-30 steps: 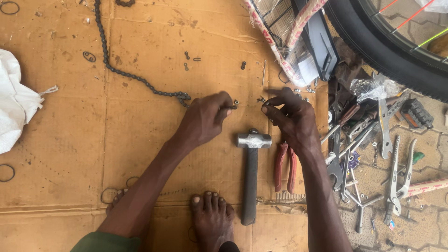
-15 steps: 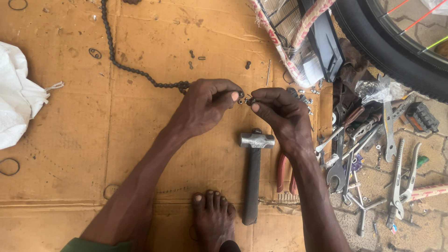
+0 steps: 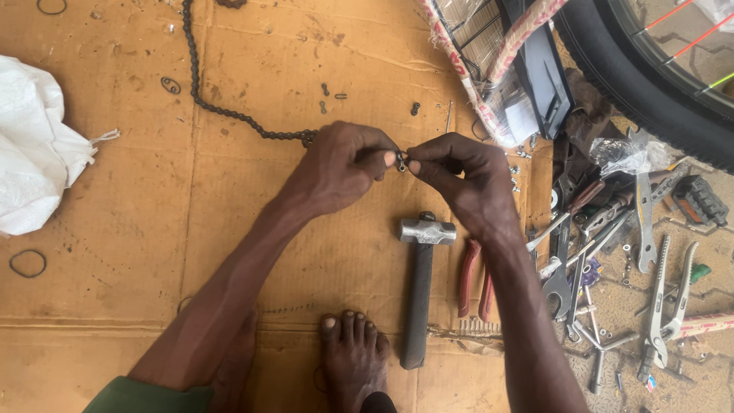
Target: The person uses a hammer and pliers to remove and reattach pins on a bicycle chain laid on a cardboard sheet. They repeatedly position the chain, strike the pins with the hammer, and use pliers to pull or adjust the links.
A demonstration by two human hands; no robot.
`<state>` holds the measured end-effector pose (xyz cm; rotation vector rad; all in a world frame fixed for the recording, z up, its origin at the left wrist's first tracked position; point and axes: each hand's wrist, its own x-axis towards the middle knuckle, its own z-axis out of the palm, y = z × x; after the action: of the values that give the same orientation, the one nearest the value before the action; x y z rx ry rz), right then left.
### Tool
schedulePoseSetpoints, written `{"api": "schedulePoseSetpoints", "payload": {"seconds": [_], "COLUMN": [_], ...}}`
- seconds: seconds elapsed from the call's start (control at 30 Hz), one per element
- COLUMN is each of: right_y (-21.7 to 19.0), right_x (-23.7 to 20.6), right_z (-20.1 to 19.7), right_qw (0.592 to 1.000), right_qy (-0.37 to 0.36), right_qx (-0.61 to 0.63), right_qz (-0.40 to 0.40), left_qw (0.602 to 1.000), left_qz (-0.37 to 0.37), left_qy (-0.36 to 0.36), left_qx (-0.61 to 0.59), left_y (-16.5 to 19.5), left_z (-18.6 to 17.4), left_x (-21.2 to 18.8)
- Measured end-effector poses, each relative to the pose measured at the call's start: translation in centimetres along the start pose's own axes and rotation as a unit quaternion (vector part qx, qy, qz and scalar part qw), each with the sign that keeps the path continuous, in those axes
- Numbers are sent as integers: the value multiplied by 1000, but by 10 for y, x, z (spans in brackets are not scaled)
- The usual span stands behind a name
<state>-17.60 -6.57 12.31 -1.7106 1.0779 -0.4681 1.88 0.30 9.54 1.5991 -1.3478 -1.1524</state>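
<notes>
A white cloth sack (image 3: 34,164) slumps over the left edge of a cardboard sheet (image 3: 138,222) spread on the ground, a thin dark ring (image 3: 27,263) lying just below it. From the sheet's top edge a bicycle chain (image 3: 222,107) snakes down toward the centre, its free end running into the left hand (image 3: 336,168), whose thumb and fingers are pressed together on the last links. Facing it, the right hand (image 3: 470,180) pinches a small chain link (image 3: 401,160) against that end, fingertips of both hands nearly touching above the middle of the cardboard. Loose link parts (image 3: 330,95) dot the sheet just above the hands. The work looks best served by keeping the chain end steady in the left hand and lining the small piece up squarely before any force is used, since it could easily slip and be lost among the clutter. Below the hands a hammer (image 3: 419,283) lies handle-down beside a bare foot (image 3: 353,359); red-handled pliers (image 3: 474,279) rest just right of it. Past the cardboard's right edge, spanners and other tools (image 3: 612,252) are heaped on the paving, under a bicycle tyre (image 3: 642,92) in the top right corner.
</notes>
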Motion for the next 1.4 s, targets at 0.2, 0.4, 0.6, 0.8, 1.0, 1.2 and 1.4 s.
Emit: {"api": "schedulePoseSetpoints", "payload": {"seconds": [0.2,0.4,0.6,0.8,1.0,1.2,1.4], "right_y": [1,11,6,-1,2,12,22], "right_x": [13,5,2,9,4,4,-3], "right_z": [-5,24,28,14,8,3,17], "right_qw": [998,987,988,987,948,924,933], "right_qy": [-37,69,73,12,34,4,-6], "right_qx": [40,134,83,-21,-182,-271,-306], "right_qz": [-22,-57,-103,-157,-260,-271,-190], "left_qw": [998,993,998,997,993,969,974], "left_qz": [30,33,35,30,-52,-84,-159], "left_qy": [50,98,46,50,-61,-146,-116], "left_qx": [-26,-50,-15,-56,-87,-180,-116], "left_y": [-4,1,3,5,-7,-33,-51], "left_z": [5,3,-16,-10,-12,1,23], "left_x": [0,-1,-1,-11,0,16,28]}}
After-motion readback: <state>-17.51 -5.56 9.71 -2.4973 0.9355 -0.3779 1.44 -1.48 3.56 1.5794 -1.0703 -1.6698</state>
